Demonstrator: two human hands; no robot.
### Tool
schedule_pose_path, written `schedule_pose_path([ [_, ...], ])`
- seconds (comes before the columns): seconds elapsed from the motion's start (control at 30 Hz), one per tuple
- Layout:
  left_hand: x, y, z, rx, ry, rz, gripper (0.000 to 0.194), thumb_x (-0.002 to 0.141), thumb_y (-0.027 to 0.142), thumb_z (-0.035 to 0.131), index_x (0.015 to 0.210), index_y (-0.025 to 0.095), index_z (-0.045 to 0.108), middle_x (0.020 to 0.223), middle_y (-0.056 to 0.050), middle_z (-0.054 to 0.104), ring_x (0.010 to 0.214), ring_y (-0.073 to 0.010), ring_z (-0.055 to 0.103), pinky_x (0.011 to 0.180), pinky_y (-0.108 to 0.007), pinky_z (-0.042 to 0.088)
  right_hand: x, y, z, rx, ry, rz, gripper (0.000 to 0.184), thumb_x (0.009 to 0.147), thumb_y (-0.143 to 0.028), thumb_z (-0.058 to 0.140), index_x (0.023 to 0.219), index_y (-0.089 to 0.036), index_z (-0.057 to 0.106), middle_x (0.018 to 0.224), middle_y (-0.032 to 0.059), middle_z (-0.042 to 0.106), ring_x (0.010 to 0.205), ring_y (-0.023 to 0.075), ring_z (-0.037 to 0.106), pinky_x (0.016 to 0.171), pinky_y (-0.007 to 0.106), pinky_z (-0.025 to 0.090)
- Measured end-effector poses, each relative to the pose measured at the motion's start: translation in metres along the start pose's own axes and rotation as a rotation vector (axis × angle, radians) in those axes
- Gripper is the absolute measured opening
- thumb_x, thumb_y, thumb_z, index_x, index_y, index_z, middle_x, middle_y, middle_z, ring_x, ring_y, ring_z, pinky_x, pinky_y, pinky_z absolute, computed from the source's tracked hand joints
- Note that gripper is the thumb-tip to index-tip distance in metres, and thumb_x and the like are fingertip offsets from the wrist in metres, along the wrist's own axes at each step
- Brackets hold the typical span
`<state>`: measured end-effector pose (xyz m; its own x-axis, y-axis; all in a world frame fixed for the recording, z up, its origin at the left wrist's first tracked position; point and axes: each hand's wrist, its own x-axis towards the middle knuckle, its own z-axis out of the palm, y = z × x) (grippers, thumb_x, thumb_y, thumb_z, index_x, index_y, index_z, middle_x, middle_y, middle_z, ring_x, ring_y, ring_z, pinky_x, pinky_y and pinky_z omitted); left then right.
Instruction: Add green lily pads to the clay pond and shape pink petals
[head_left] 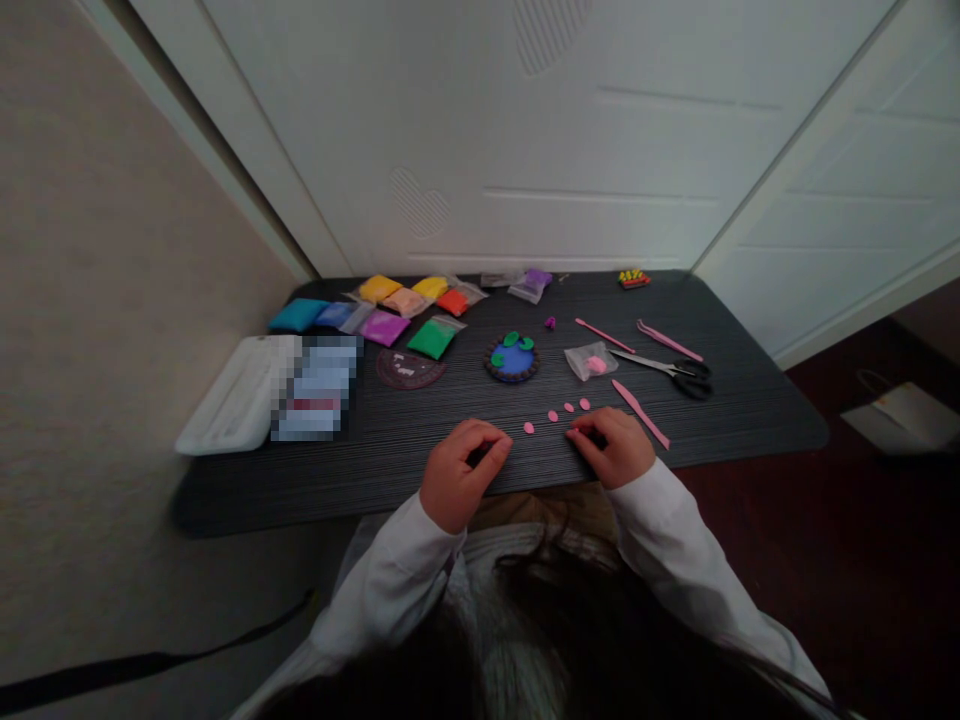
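Observation:
My left hand (466,470) is near the table's front edge, thumb and fingertips pinched together; whether anything is between them is hidden. My right hand (616,447) is also closed in a pinch, with a tiny bit of pink clay (576,431) showing at its fingertips. Between and beyond the hands lie several flat pink clay petals, among them one petal (529,428) near my left fingertips and another (585,404) above my right hand. Farther back sits a round blue clay pond (513,360) with a dark beaded rim and green leaf shapes on it.
Right of the pond are a bag of pink clay (592,362), scissors (686,378), a pink clay knife (641,414), a thin pink stick (604,335) and pink tweezers (670,340). Colored clay packets, including green (435,337), and a clear protractor (410,370) lie left. A white panel borders the back.

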<state>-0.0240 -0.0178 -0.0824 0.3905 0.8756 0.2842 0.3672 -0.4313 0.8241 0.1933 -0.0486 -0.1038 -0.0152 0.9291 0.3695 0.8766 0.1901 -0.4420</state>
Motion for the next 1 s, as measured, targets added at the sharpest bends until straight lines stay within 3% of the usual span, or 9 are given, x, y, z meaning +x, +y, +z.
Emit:
schedule_pose_path([
  [0.23,-0.001,-0.001,0.000,-0.012,0.008,0.008,0.012,0.078,0.024,0.049,0.073,0.017,0.058,0.075,-0.003,0.058,0.073,-0.0134,0.054,0.070,-0.026,0.042,-0.005,0.007,0.002,-0.162,0.016,-0.054,0.026,0.078,-0.038,0.049,0.090,-0.019,0.064,0.080,0.0055,0.063,0.076,0.0171,0.054,0.068,0.031,0.040],
  [0.53,-0.001,0.000,-0.001,-0.020,0.008,0.008,0.013,0.078,0.023,0.049,0.073,0.017,0.058,0.075,-0.003,0.057,0.074,-0.0130,0.053,0.071,-0.026,0.042,-0.026,0.004,-0.009,-0.359,-0.040,-0.163,0.044,0.078,-0.041,0.046,0.117,-0.020,0.050,0.103,0.0085,0.056,0.085,0.0211,0.047,0.075,0.036,0.036],
  [0.67,-0.001,0.000,-0.001,-0.011,0.006,0.009,0.013,0.079,0.023,0.048,0.074,0.016,0.058,0.075,-0.003,0.057,0.074,-0.0131,0.053,0.070,-0.026,0.041,-0.026,-0.003,-0.012,-0.458,-0.086,-0.155,0.044,0.078,-0.045,0.043,0.118,-0.027,0.049,0.107,0.0077,0.053,0.086,0.0227,0.044,0.076,0.039,0.033],
  [1.0,-0.001,0.000,-0.001,-0.006,0.004,0.007,0.013,0.079,0.023,0.048,0.074,0.017,0.058,0.076,-0.003,0.058,0.075,-0.0134,0.053,0.071,-0.026,0.041,-0.030,-0.006,-0.015,-0.480,-0.097,-0.111,0.048,0.078,-0.049,0.040,0.118,-0.024,0.049,0.108,0.0111,0.048,0.089,0.0245,0.042,0.077,0.040,0.033],
])
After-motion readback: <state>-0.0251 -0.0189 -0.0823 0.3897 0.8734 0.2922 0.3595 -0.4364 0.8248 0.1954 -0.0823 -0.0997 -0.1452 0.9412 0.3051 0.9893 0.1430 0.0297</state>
